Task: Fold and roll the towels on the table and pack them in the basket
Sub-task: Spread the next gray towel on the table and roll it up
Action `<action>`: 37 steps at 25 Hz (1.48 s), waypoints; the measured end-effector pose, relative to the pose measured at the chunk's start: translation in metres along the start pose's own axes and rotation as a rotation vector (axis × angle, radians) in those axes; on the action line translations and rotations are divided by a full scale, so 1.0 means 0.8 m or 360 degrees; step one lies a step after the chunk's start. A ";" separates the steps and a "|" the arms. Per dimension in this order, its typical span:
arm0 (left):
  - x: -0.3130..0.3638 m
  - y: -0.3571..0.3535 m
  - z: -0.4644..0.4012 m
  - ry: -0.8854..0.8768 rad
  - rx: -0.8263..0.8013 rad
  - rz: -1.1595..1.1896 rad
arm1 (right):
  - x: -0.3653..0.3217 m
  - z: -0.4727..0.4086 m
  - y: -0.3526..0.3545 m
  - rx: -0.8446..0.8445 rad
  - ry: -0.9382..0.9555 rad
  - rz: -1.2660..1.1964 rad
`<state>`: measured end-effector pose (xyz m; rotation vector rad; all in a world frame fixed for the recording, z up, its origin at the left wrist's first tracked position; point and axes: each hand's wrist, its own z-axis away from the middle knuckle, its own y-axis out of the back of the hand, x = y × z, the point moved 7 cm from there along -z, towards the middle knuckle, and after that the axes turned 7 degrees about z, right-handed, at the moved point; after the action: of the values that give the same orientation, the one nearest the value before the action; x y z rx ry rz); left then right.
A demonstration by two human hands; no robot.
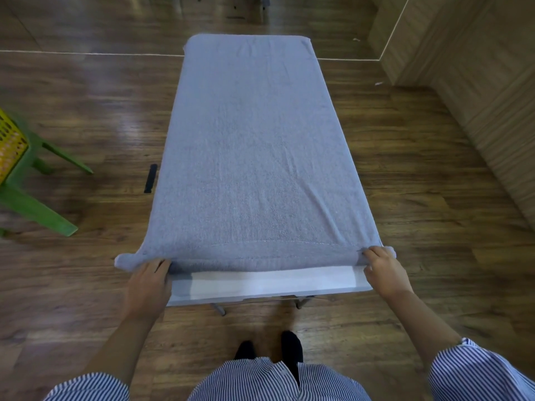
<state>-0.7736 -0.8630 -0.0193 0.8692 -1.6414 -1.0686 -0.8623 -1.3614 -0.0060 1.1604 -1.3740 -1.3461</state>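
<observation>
Striped shirt [278, 380] at bottom edge, dark shoes [291, 347] below it on the wood floor [434, 183]. Left hand [149, 282] grasps the near left corner of the towel [254, 146], fingers curled around the rolled edge. Right hand [382, 269] grasps the near right corner the same way. Towel, pale blue, lies flat along the white table [266, 283], covering all but a near strip. Yellow basket [10, 143] sits on a green stool [34, 204], far left, well apart from the table.

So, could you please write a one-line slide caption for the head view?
Both hands, left hand and right hand, grip the near edge of a grey towel spread over a white table.
</observation>
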 end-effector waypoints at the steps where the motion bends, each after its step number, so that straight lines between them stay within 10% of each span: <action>1: -0.003 -0.001 0.001 0.0006 -0.0001 -0.0029 | 0.000 -0.002 0.000 -0.0005 0.0016 0.0026; 37: -0.010 0.023 0.006 -0.0023 -0.0077 -0.0031 | 0.008 0.002 0.022 0.0069 0.0023 0.0046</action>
<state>-0.7771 -0.8484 -0.0057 0.8491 -1.6154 -1.1264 -0.8662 -1.3676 0.0109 1.1725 -1.4107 -1.2909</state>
